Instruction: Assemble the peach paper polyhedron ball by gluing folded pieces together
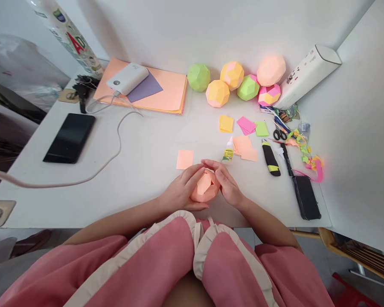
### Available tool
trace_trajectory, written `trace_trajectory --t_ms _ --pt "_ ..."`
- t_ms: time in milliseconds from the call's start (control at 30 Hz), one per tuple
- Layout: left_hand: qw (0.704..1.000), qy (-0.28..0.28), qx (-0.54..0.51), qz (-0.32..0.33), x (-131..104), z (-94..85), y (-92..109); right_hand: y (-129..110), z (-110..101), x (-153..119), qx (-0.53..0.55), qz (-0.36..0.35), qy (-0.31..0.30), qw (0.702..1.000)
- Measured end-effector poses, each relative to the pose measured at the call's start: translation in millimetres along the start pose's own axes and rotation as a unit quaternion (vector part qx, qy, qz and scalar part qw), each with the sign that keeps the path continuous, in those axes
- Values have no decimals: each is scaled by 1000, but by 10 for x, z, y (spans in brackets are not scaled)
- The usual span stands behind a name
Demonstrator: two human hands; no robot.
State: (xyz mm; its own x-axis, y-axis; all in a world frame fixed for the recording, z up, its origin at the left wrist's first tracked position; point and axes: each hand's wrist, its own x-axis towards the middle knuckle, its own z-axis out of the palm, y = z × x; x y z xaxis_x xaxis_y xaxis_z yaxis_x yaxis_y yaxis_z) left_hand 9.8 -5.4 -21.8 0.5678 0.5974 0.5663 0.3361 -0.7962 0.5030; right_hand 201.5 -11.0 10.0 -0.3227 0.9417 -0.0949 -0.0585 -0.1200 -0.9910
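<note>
A peach-coloured faceted paper ball (205,190) with an open gap in its upper right side sits between my hands near the table's front edge. My left hand (182,187) curves round its left side, thumb low and fingers over the top. From the right, my right hand (225,183) closes on it, fingers reaching across the far side. Just beyond my left fingers lies a single peach paper square (184,159). A small glue bottle (228,152) with a yellow label is near my right fingertips, beside a stack of peach paper squares (245,148).
Several finished paper balls (199,77) line the wall. Yellow (226,124), pink (246,125) and green paper pieces (261,128) lie mid-table. Rightward are a utility knife (270,158), scissors (279,134) and a black case (306,197). Leftward lie a phone (69,138) and a cabled power bank (128,79).
</note>
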Motion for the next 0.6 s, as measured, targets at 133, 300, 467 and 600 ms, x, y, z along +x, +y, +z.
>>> trace_trajectory --t_ms 133,300,467,600 --pt "997 40 47 45 -7 76 -1 32 66 -35 -71 -64 21 995" --pt "995 62 46 69 10 80 2 61 54 -21 -167 -169 23 971" --pt "997 53 -13 49 12 53 -1 60 48 -2 -209 -190 25 959" --pt "998 34 -28 40 16 42 16 81 61 6 -197 -193 41 960"
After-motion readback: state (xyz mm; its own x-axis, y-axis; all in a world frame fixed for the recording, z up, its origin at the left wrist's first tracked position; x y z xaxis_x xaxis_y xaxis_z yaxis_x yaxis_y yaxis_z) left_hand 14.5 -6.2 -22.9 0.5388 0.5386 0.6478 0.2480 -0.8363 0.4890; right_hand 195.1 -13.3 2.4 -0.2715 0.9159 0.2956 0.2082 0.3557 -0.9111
